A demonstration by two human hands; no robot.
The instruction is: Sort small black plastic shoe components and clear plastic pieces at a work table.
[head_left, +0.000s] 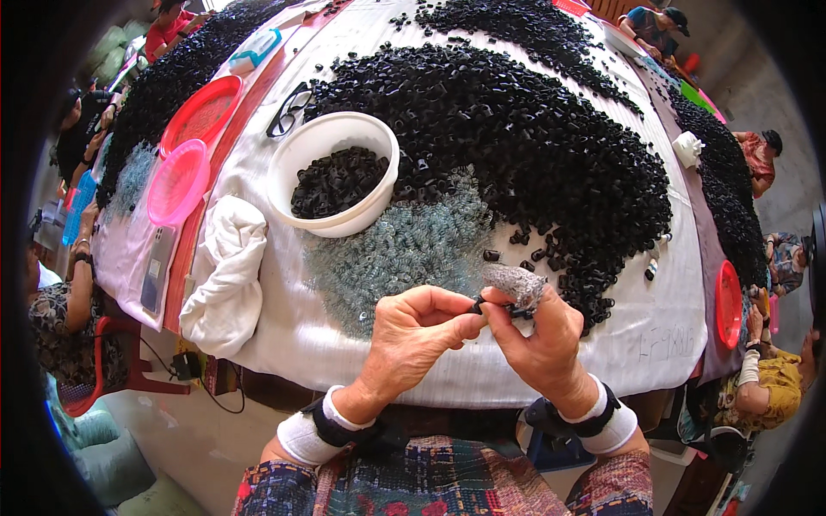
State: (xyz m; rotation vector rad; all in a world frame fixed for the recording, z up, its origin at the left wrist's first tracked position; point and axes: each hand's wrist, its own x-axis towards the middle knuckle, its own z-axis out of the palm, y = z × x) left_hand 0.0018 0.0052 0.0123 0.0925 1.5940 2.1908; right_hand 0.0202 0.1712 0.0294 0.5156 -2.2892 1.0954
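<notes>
Close to the table's near edge, my left hand and my right hand meet fingertip to fingertip. Between them they pinch a small black piece, partly hidden by the fingers. A grey knitted-looking cover wraps a finger of my right hand. Just beyond my left hand spreads a heap of small, pale, shiny spring-like coils. A large pile of small black pieces lies past it, with loose ones beside my right hand. Both wrists wear white bands with black straps.
A white bowl of black pieces stands left of the coils. Nearby are eyeglasses, a crumpled white cloth, a pink basket, a red tray and a phone. Several people sit around the tables left and right.
</notes>
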